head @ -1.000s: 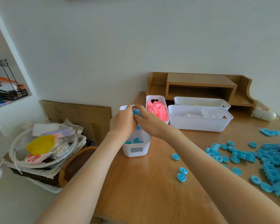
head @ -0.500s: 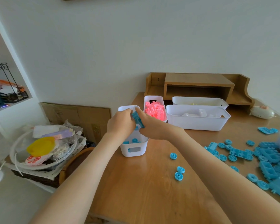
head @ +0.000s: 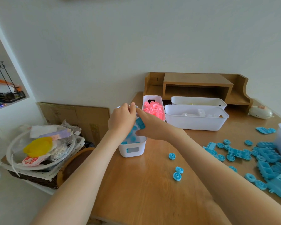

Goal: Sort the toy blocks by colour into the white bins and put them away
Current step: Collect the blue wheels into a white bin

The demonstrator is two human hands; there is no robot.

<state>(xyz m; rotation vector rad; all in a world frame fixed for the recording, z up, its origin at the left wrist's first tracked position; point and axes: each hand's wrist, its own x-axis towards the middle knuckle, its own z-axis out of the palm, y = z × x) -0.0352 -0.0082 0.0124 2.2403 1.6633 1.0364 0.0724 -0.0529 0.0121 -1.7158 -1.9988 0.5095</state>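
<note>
Blue block tilts, long axis eleven to five o'clock, between the straight, spread index finger and thumb of the right hand. The small white bin waits at six o'clock. Whether the left hand, at nine o'clock, grips anything cannot be told.

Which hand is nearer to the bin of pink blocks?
Right. The right hand is just in front of the pink bin; the left hand is farther left, over the blue-block bin.
</note>
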